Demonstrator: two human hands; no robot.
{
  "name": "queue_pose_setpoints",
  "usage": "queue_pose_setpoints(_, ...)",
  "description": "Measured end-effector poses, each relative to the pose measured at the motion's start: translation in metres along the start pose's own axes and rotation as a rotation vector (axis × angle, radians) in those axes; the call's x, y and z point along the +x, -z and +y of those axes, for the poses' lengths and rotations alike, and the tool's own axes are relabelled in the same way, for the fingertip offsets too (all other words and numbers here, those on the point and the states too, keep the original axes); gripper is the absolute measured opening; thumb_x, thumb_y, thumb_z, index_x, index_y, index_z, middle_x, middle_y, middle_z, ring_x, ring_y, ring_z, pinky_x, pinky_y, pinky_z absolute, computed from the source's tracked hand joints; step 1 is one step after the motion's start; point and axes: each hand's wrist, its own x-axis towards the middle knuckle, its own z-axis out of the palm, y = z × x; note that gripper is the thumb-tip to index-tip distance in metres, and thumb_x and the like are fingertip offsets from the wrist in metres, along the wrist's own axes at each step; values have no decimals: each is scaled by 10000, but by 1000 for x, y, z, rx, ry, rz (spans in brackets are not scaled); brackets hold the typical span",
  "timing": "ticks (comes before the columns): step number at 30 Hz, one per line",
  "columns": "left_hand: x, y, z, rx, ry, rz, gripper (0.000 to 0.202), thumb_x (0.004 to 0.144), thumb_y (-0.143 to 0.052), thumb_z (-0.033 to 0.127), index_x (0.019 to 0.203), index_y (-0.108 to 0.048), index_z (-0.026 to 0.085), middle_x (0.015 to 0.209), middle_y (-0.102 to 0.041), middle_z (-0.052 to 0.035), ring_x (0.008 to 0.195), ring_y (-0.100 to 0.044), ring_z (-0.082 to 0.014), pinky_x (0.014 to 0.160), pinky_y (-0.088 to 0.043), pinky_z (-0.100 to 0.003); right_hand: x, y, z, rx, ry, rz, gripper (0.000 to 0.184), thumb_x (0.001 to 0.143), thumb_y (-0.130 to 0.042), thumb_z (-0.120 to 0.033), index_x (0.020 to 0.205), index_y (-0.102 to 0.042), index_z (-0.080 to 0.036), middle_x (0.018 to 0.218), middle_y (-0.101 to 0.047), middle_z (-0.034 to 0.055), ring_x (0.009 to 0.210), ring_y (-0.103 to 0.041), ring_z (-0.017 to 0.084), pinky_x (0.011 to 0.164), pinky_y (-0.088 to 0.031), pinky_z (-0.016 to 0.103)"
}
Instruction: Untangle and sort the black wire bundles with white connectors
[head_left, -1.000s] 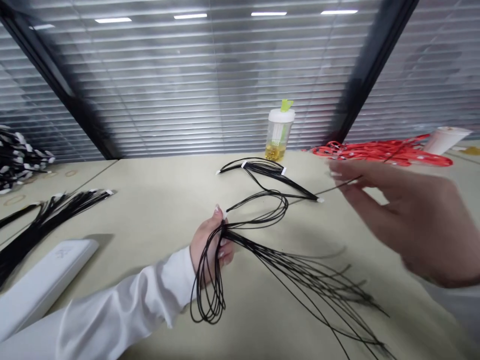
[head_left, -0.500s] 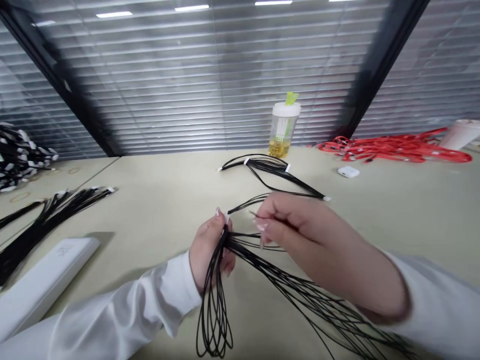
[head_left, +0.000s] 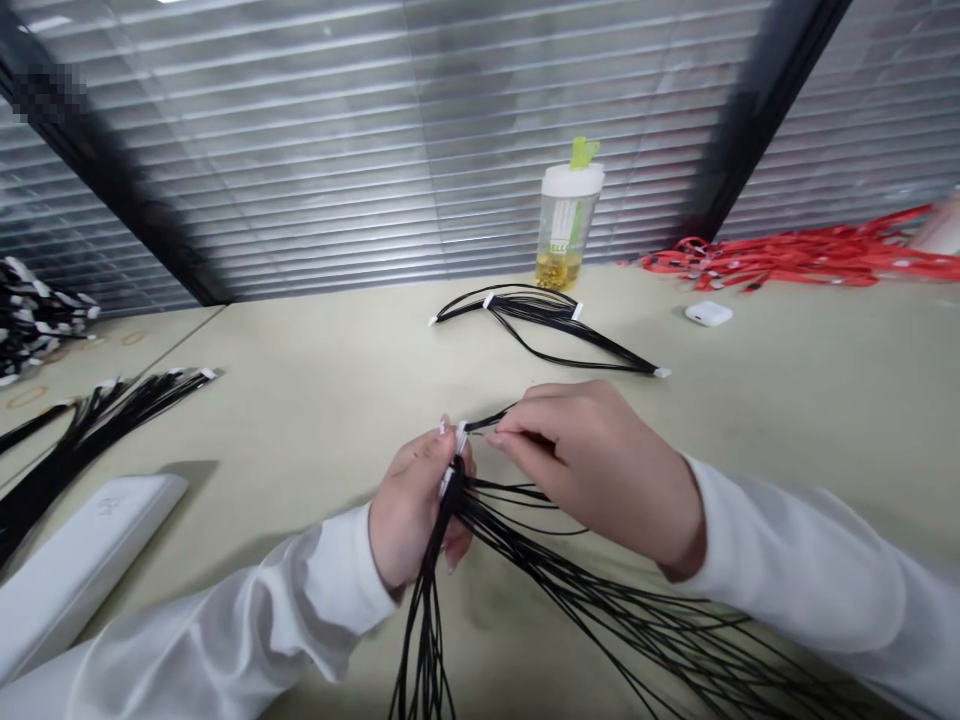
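Note:
My left hand [head_left: 414, 510] is closed round a bunch of thin black cords [head_left: 570, 590], gripping them near their white-tipped ends. The cords hang in loops below the fist and fan out to the lower right over the table [head_left: 315, 420]. My right hand [head_left: 600, 465] pinches one black cord by its tip and holds it right against the top of the bunch at my left fingers. Both sleeves are white.
A finished bundle of black cords [head_left: 551, 325] lies farther back, a clear bottle with a green lid [head_left: 568, 220] behind it. Red lanyards [head_left: 795, 258] and a small white case [head_left: 708, 314] sit right. More black cords [head_left: 90, 430] and a white box [head_left: 75, 565] lie left.
My right hand came in from the far right with one cord and brought its tip up to the bunch in my left hand. The view tilted slightly down.

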Motion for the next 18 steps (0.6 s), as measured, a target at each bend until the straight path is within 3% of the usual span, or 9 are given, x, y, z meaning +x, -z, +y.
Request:
queue_pose_setpoints(7, -2, 1, -3, 91, -42, 19, 421, 721, -528, 565, 597, -448, 171, 344, -365, 48, 224, -287, -71, 227, -272, -192, -3, 0, -1, -60, 5, -27, 259, 835, -441, -203, 646, -606, -139, 636, -576, 5, 609, -485, 84, 607, -298, 235)
queue_pose_setpoints(12, -2, 5, -6, 249, -156, 22, 418, 792, -455, 540, 600, -452, 168, 349, -349, 44, 260, -316, -64, 283, -280, -176, -2, 0, -5, -105, -62, -115, 294, 857, -372, -233, 627, -533, -144, 643, -561, 14, 583, -437, 97, 594, -265, 264)
queue_pose_setpoints(18, -2, 6, -8, 341, -188, 15, 417, 806, -411, 552, 626, -452, 177, 362, -360, 42, 253, -340, -80, 270, -262, -185, -1, 3, -9, -118, -118, -170, 284, 859, -349, -239, 631, -494, -151, 646, -549, 11, 580, -414, 98, 595, -256, 266)
